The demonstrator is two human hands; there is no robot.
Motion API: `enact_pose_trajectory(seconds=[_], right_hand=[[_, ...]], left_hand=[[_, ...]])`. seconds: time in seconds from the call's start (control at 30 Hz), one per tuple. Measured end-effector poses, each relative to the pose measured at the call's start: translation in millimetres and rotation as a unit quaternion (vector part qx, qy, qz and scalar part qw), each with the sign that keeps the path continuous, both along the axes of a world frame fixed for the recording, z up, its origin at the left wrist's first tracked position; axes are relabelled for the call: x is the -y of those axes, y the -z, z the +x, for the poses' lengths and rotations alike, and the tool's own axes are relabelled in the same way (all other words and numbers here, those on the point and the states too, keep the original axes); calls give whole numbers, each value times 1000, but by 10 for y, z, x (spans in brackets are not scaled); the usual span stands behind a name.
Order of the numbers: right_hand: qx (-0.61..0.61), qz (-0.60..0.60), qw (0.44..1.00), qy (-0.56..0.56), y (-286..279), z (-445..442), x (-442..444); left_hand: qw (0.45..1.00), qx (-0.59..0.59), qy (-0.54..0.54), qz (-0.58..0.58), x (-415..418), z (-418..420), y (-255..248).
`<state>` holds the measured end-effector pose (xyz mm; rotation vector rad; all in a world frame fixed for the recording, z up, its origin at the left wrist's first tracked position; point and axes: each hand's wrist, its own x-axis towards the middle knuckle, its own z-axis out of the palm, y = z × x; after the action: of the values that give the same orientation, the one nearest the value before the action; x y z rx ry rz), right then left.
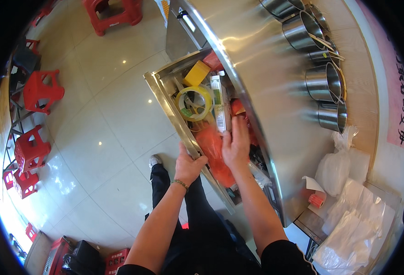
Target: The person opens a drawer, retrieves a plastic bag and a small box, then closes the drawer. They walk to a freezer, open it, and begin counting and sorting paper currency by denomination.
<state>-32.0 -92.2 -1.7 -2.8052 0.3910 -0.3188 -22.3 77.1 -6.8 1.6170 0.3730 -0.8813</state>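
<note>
A stainless steel drawer [169,99] stands pulled out from under a steel worktop [257,86]. My left hand [188,166] grips the drawer's front edge, thumb over the top. Inside the drawer, my slightly blurred right hand [237,146] reaches with fingers extended; its thumb is by the near end of a white printed carton [220,103]. Red plastic bags [213,151] lie beneath and beside that hand. Farther back are a roll of clear yellowish packing tape [207,111] and a yellow block-shaped item [196,73]. Scissors handles [197,110] show through the tape ring. Bags hide other contents.
Several stainless steel pots [322,82] line the worktop's back by the wall. Clear plastic bags [353,227] and a small red roll [316,200] lie at the near right. Red plastic stools [43,91] stand on the tiled floor [98,144] to the left.
</note>
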Motion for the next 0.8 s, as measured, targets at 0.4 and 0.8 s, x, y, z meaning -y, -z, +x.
enact_pose_trajectory(seconds=[0.4,0.8], right_hand=[[-132,37,988,73,4,-159,356],[-138,67,987,51,-455,-508,214]], left_hand=[[999,31,3,16,-2,-32,13],[999,23,14,35,-11,11,-68]])
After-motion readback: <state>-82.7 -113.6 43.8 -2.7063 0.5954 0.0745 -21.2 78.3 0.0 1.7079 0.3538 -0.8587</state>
